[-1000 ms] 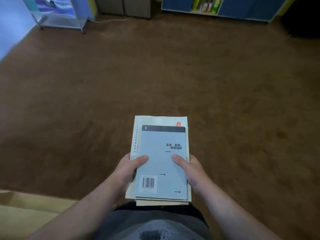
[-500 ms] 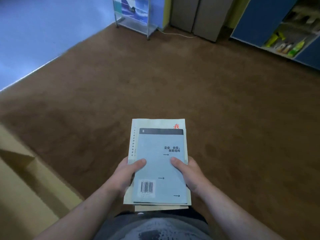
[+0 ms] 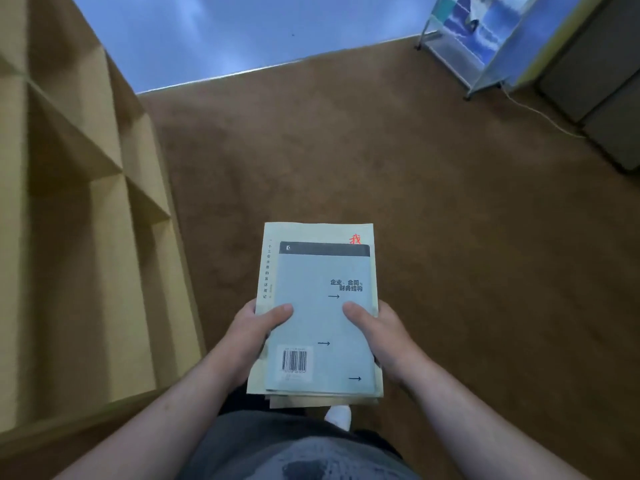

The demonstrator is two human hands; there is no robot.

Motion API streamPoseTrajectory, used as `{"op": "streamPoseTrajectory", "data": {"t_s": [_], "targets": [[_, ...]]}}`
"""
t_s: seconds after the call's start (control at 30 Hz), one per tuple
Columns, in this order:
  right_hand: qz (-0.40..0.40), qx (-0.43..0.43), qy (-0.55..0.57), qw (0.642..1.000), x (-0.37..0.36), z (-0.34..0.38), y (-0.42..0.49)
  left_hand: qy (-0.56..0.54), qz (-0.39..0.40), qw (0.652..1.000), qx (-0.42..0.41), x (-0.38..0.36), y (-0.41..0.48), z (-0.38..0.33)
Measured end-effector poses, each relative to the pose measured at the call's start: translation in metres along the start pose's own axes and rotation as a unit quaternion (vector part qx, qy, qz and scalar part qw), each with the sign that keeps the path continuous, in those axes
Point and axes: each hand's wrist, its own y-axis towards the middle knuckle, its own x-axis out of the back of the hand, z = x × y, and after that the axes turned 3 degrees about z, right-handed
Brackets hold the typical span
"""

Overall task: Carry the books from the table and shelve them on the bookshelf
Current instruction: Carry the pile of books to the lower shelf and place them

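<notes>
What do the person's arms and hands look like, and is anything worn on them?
Both forearms are bare as far as the frame shows: no sleeve in view. The left hand and the right hand carry no glove; no ring, watch or bracelet is visible. Thumbnails look short and plain.

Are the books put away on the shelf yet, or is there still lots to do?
Not yet. Done: the stack of books is off the table and being carried. In hand: the left hand and right hand grip it from both sides, thumbs on the blue top book. The wooden bookshelf stands close on the left, and the compartments in view hold no books. Left: shelving every book.
</notes>
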Motion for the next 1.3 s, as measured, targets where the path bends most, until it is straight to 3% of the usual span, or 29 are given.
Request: {"op": "streamPoseTrajectory", "data": {"t_s": [0.43,0.7,1.03,1.3], "targets": [[0.153,-0.019,-0.151,0.976,-0.126,0.117,0.154,-0.079,-0.121,0.988,-0.05,0.105,0.058,-0.105],[0.259,-0.006,-0.255,0.932,-0.192,0.179,0.217,-0.103,-0.191,0.97,-0.108,0.132,0.062,-0.157],[0.42,-0.005,-0.343,0.84,-0.266,0.263,0.318,-0.271,-0.351,0.884,-0.145,0.128,0.102,-0.214],[0.521,-0.054,-0.401,0.752,-0.308,0.292,0.373,-0.402,-0.404,0.808,-0.15,0.103,0.12,-0.235]]}}
